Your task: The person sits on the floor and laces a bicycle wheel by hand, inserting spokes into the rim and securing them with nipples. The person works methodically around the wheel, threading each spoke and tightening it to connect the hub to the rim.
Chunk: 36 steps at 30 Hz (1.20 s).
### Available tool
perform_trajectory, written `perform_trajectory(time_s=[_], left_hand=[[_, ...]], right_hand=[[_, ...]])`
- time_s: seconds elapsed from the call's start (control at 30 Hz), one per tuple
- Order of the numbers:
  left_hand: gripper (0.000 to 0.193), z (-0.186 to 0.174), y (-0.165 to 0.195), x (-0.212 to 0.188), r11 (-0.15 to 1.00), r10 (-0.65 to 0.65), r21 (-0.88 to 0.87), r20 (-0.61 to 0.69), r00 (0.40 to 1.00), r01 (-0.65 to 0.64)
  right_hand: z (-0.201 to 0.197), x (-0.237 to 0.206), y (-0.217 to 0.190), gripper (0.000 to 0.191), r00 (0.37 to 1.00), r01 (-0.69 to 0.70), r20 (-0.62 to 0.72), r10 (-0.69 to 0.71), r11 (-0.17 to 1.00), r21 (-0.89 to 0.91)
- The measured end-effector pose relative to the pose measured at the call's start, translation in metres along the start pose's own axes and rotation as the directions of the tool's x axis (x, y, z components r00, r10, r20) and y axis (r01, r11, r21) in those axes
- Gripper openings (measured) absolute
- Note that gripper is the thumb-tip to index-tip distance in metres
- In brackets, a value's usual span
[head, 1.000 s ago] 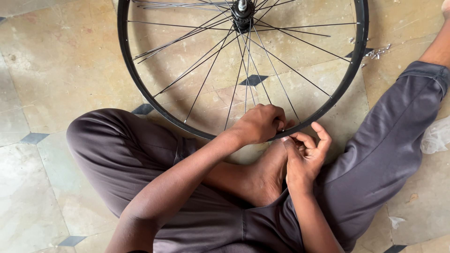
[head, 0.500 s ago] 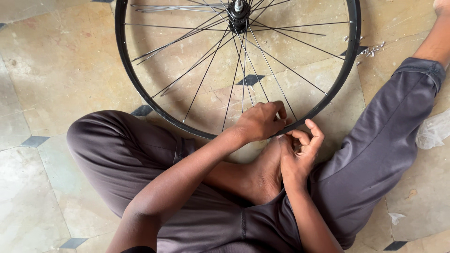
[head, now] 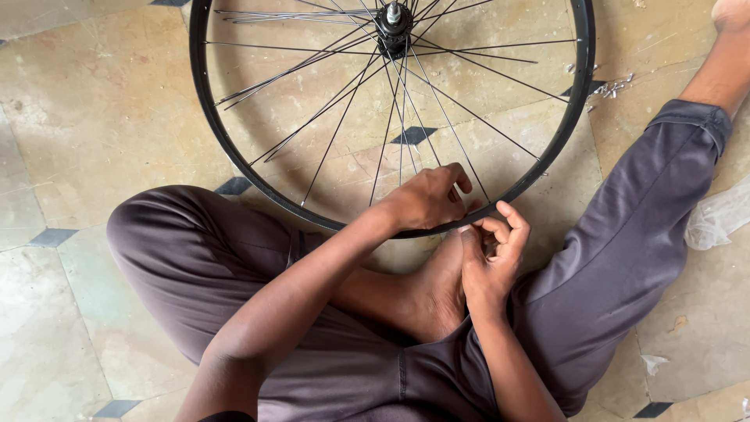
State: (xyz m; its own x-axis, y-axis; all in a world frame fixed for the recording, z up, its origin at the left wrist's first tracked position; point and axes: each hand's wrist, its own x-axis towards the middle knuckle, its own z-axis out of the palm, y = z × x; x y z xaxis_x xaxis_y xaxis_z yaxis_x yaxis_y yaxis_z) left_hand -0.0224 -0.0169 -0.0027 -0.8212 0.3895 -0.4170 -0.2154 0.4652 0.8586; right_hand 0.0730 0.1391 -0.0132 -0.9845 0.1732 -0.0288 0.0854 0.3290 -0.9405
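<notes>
Black spoked bicycle wheel (head: 234,168) flat on floor, hub (head: 394,22) up.

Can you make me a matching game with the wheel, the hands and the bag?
Things:
1. left hand
2. right hand
3. hub
4. plastic bag

Places:
A. middle of the spokes, top of the picture
B. on the floor at the right edge
C. on the near rim, fingers among the spokes
D. just below the rim, fingers curled, beside the bare foot

Pairs: 1-C, 2-D, 3-A, 4-B
</notes>
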Motion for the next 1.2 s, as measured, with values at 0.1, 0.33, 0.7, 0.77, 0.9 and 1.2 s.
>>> perform_trajectory(time_s=[0.1, 0.33, 0.7, 0.77, 0.9, 1.2], left_hand=[[0.050, 0.002, 0.002, 0.000, 0.998, -0.052, 0.043, -0.047, 0.998, 0.054], [0.039, -0.001, 0.005, -0.001, 0.998, -0.058, 0.010, 0.023, 0.998, 0.057], [0.038, 0.004, 0.002, -0.004, 0.998, 0.062, 0.028, -0.016, 0.998, -0.061], [0.041, 0.003, 0.001, -0.002, 0.999, -0.003, 0.048, 0.013, 1.000, 0.003], [0.034, 0.006, -0.003, 0.000, 0.996, -0.022, 0.085, -0.100, 0.995, 0.030], [0.039, 0.012, -0.012, 0.005, 0.998, 0.020, 0.066, -0.108, 0.994, -0.013]], right_hand=[[-0.001, -0.001, 0.000, 0.056, 0.998, 0.040, 0.046, -0.040, 0.999, -0.011], [0.001, 0.002, -0.004, 0.065, 0.998, 0.054, 0.023, -0.055, 0.998, 0.023], [0.001, 0.000, -0.007, 0.058, 0.995, 0.095, 0.006, -0.095, 0.993, -0.072], [0.001, 0.000, -0.008, 0.062, 0.993, 0.113, -0.012, -0.114, 0.989, -0.094], [-0.005, 0.007, -0.011, 0.071, 0.989, 0.123, -0.046, -0.143, 0.945, -0.304], [-0.025, 0.017, -0.008, 0.064, 0.997, 0.067, -0.011, -0.071, 0.975, -0.210]])
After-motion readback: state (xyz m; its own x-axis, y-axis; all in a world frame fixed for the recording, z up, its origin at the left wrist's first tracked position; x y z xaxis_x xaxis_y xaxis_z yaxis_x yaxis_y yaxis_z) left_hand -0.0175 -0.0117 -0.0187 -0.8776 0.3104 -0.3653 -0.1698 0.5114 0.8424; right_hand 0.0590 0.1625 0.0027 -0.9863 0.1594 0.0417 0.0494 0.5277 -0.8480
